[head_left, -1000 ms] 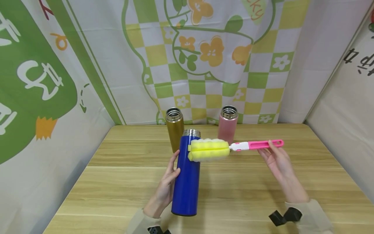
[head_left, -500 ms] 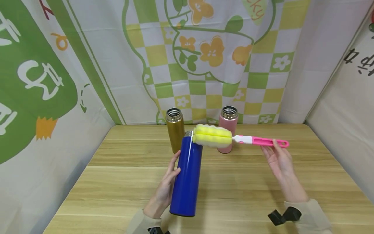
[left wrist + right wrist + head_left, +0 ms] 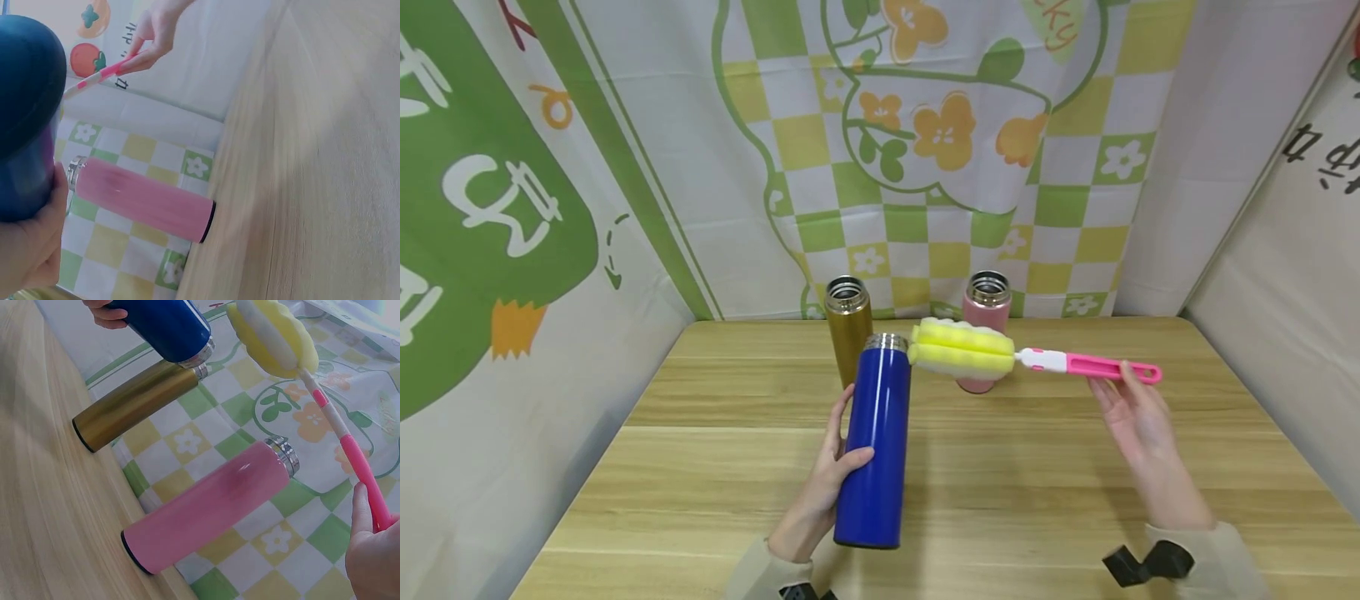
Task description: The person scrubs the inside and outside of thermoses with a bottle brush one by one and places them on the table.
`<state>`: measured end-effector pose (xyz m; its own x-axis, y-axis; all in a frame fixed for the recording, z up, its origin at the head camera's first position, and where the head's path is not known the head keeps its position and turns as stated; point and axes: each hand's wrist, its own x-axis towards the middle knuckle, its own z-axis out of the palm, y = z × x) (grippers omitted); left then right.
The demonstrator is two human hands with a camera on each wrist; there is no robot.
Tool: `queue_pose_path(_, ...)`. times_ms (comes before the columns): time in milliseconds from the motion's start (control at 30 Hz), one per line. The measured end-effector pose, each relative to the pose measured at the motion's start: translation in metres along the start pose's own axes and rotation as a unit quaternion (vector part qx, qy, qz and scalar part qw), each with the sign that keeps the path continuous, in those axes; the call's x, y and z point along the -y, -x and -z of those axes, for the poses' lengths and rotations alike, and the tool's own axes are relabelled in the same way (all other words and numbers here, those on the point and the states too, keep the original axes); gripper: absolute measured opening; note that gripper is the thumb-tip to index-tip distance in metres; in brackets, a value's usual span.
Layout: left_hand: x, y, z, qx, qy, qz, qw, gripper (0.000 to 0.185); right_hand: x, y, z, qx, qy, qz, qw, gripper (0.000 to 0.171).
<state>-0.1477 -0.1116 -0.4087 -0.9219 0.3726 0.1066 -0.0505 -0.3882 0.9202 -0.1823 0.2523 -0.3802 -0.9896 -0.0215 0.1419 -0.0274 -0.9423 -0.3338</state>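
Observation:
My left hand (image 3: 827, 479) grips a tall blue flask (image 3: 874, 442) by its lower body and holds it nearly upright over the wooden table (image 3: 1045, 483); its steel mouth is open. The right hand (image 3: 1138, 417) pinches the pink handle of a bottle brush (image 3: 1086, 365) near its end. The brush's yellow sponge head (image 3: 961, 352) hovers just right of the blue flask's mouth, outside it. In the left wrist view the blue flask (image 3: 25, 125) fills the left edge above my palm. The right wrist view shows the sponge head (image 3: 275, 334) beside the flask's rim (image 3: 197, 353).
A gold flask (image 3: 848, 329) and a pink flask (image 3: 985, 329) stand open-mouthed at the back of the table, close behind the blue one and the brush. Printed cloth walls (image 3: 925, 150) close in the back and both sides.
The sponge head, first lying across the blue flask's neck, has lifted and drawn away to the right. My right hand shifted right. The blue flask has swung back toward upright.

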Motion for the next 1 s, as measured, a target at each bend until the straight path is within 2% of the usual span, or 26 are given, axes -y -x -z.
queue_pose_path(167, -0.0004, -0.0006, -0.0026, -0.032, 0.009, 0.008, 0.9994, 0.079, 0.0015, 0.0013, 0.0034, 0.005, 0.003, -0.004, 1.0, 0.017)
queue_pose_path(333, 0.0007, -0.0018, -0.0025, -0.047, 0.015, 0.011, 0.9987, 0.082, 0.0021, 0.0028, 0.0048, 0.004, 0.005, -0.008, 1.0, 0.017)
queue_pose_path(667, -0.0008, 0.0, -0.0063, -0.095, 0.014, 0.031, 0.9949, 0.07, 0.0041, 0.0045, 0.0077, -0.003, 0.008, -0.009, 1.0, 0.018)
queue_pose_path(800, -0.0008, 0.0004, -0.0055, -0.088, 0.026, 0.019, 0.9956, 0.068, 0.0046, 0.0049, 0.0085, -0.003, 0.006, -0.012, 1.0, 0.018)
queue_pose_path(1000, 0.0001, 0.0018, -0.0037, -0.036, 0.057, 0.004, 0.9977, 0.063, 0.0053, 0.0058, 0.0096, 0.0, 0.001, -0.019, 1.0, 0.02)
